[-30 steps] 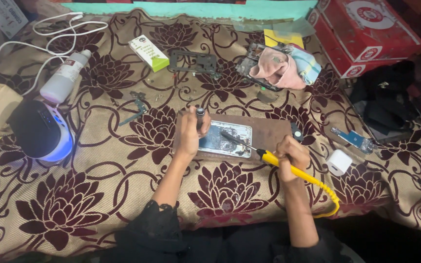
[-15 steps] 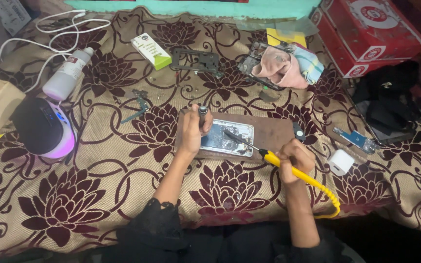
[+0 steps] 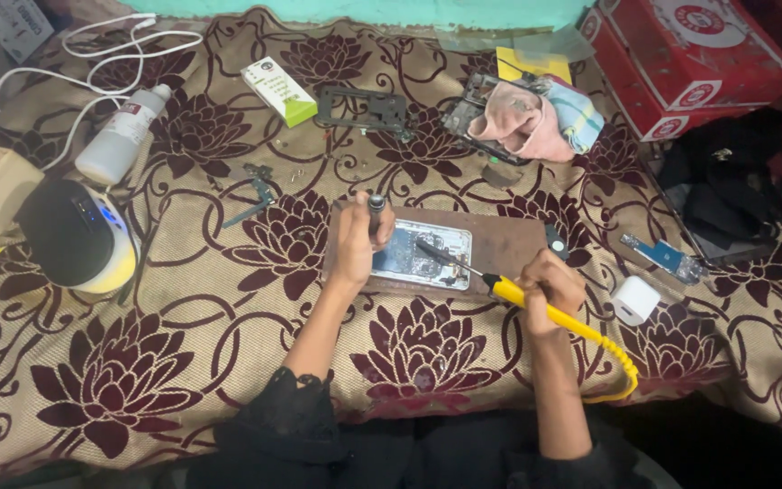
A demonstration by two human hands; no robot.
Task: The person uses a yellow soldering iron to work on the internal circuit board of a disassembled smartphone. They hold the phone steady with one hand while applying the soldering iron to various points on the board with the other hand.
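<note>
An opened phone (image 3: 427, 256) lies on a brown board (image 3: 504, 244) in the middle of the patterned cloth. My right hand (image 3: 549, 288) grips a yellow-handled soldering iron (image 3: 509, 292) whose dark tip reaches onto the phone's insides. My left hand (image 3: 355, 240) rests at the phone's left end and holds a small dark cylindrical tool (image 3: 376, 208) upright between the fingers. A yellow cable (image 3: 613, 362) runs from the iron toward me.
A dark round lamp or speaker (image 3: 74, 237) and a white bottle (image 3: 119, 136) sit at left. A green-white box (image 3: 280, 91), a phone frame (image 3: 361, 110), a cloth-covered part (image 3: 527, 118), red boxes (image 3: 699, 54), a white charger cube (image 3: 635, 301) and a small blue board (image 3: 662, 256) lie around.
The hands stay on the phone; the iron's tip has shifted slightly over it. The light on the round device at left changed from blue-purple to yellowish.
</note>
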